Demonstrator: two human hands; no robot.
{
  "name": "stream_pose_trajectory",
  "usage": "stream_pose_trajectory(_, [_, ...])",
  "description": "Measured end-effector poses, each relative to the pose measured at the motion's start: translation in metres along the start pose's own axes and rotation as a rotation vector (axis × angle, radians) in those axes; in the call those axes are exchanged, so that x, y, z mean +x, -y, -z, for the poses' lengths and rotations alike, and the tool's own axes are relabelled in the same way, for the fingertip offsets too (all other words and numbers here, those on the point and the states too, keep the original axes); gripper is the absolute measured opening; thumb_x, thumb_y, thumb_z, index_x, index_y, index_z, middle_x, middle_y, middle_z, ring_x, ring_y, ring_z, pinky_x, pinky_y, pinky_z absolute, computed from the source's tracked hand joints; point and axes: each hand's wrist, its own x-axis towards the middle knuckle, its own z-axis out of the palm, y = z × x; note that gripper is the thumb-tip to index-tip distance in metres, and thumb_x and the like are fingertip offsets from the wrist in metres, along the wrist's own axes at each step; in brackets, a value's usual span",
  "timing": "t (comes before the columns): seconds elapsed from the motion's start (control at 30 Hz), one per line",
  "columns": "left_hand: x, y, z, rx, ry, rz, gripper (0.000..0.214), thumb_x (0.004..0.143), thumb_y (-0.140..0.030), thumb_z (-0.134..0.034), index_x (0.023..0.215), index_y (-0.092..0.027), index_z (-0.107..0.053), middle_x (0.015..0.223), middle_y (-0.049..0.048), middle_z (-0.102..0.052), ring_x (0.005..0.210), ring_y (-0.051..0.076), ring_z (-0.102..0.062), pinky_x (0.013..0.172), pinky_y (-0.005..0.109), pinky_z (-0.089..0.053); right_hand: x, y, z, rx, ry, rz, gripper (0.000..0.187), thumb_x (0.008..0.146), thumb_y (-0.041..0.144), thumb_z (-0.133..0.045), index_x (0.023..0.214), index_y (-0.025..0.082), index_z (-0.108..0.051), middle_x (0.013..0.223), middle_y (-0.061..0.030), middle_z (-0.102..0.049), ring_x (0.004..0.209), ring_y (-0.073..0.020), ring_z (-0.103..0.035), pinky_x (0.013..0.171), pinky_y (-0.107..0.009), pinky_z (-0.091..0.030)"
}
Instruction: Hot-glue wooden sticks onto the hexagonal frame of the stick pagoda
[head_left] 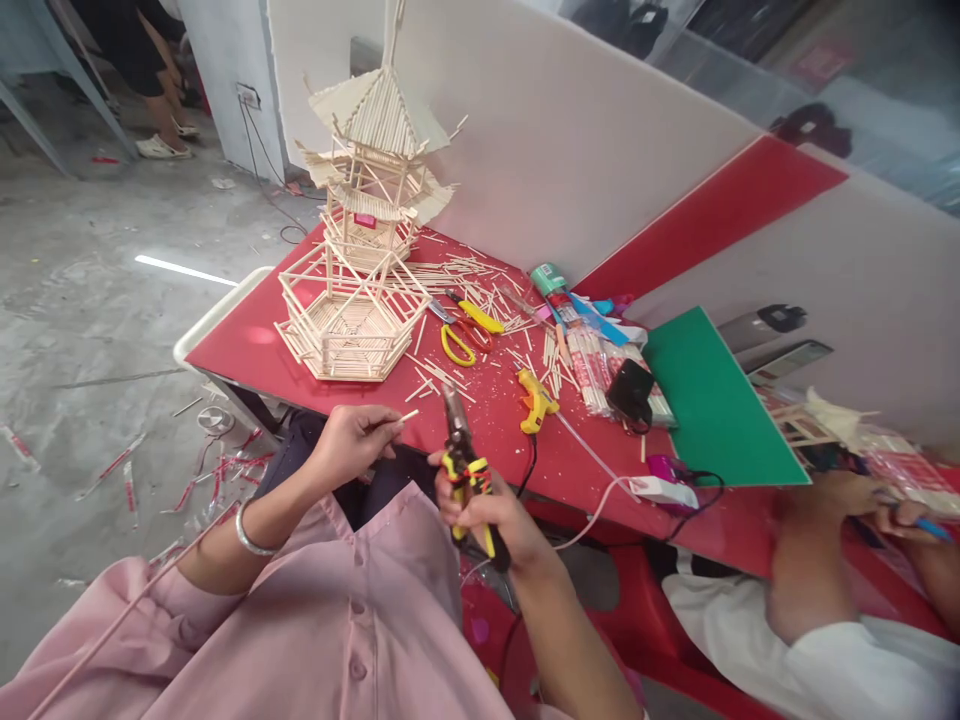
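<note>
My left hand (361, 445) pinches a short wooden stick (409, 415) whose pale end pokes out past the fingertips, just off the table's front edge. To its right, my right hand (480, 510) is wrapped round yellow-and-black pliers (466, 460), their metal jaws pointing up and away from me. Beyond both hands, an open wooden stick frame (352, 330) with a woven-looking hexagonal base stands on the red table (247, 330). Right behind it rises a tiered stick pagoda (375, 130) with layered roofs.
Yellow-handled scissors (457, 343), loose sticks, and a yellow glue gun (535, 402) lie on the table. Farther right are bagged sticks (592, 370), a green board (720, 400) and a white power strip (663, 491). A co-worker's hands (855, 495) are at the far right. Wrappers litter the floor.
</note>
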Motion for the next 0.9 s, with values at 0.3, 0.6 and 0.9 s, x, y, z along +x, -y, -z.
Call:
stream_pose_trajectory(0.3, [0.001, 0.006, 0.004, -0.470, -0.259, 0.104, 0.035, 0.058, -0.043, -0.087, 0.071, -0.014, -0.073, 0.056, -0.0017, -0.060, 0.051, 0.007, -0.049, 0.049, 0.019, -0.040, 0.083, 0.032, 0.044, -1.243, -0.440, -0.263, 0.052, 0.079, 0.033, -0.059, 0.126, 0.012, -0.052, 0.116, -0.0212, -0.061, 0.107, -0.0338, -0.061, 0.083, -0.040, -0.048])
stream_pose_trajectory(0.6, [0.007, 0.017, 0.012, -0.625, -0.426, 0.144, 0.039, 0.061, -0.046, -0.085, 0.074, -0.012, -0.068, 0.072, 0.0064, -0.071, 0.054, 0.011, -0.061, 0.042, 0.019, -0.040, 0.084, 0.023, 0.009, -1.092, -0.668, 0.369, 0.042, 0.088, 0.044, -0.059, 0.119, 0.018, -0.065, 0.116, -0.0166, -0.064, 0.113, -0.0317, -0.057, 0.098, -0.048, -0.043])
stream_pose_trajectory(0.9, [0.025, 0.026, 0.013, -0.621, -0.492, 0.078, 0.039, 0.062, -0.047, -0.084, 0.073, -0.011, -0.072, 0.060, 0.0034, -0.067, 0.048, 0.009, -0.057, 0.042, 0.019, -0.040, 0.109, 0.003, -0.085, -0.256, -0.545, 0.372, 0.031, 0.090, 0.048, -0.059, 0.097, 0.020, -0.071, 0.090, -0.0050, -0.074, 0.079, -0.0173, -0.068, 0.075, -0.029, -0.054])
